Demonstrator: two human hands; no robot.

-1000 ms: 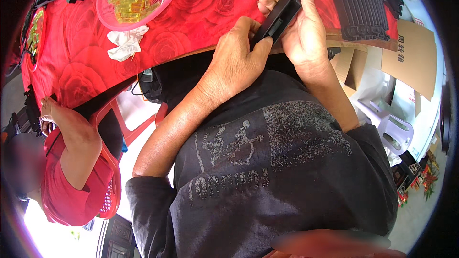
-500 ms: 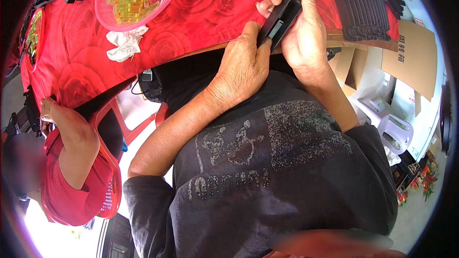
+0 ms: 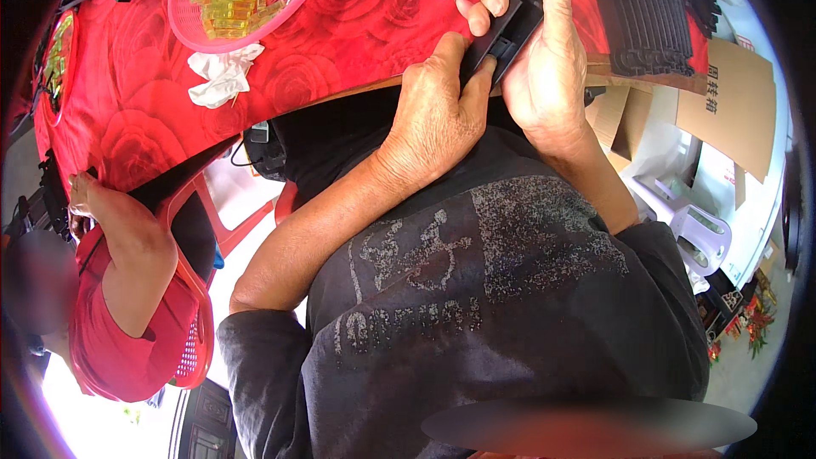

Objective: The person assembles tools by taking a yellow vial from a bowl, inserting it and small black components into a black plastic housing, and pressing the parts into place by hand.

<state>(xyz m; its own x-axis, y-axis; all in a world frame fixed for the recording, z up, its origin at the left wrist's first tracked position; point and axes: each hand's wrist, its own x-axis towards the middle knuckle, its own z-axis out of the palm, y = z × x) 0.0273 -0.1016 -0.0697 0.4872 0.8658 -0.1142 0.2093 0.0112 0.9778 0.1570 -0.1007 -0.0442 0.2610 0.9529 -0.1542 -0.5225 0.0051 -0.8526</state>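
A long black plastic housing [image 3: 524, 10] with a rounded recess at its far end is held at a slant over the table's near edge. My right hand [image 3: 546, 76] supports it from the right, thumb along its side and several fingertips showing past its left side. My left hand [image 3: 435, 106] grips the near end, its thumb pressed onto the slot in the middle. Whether a small piece sits under that thumb is hidden.
A pink basket [image 3: 180, 17] of clear yellow pieces and crumpled white tissue [image 3: 223, 75] lie on the red floral cloth [image 3: 340, 0]. Black parts [image 3: 642, 17] are lined up at the right. At the left, a person in red [image 3: 127, 323] sits close by. Cardboard [image 3: 731, 110] stands right.
My left thumb has moved up the housing over the slot, where a pale strip showed before. The housing has turned slightly, and my right hand has shifted a little with it.
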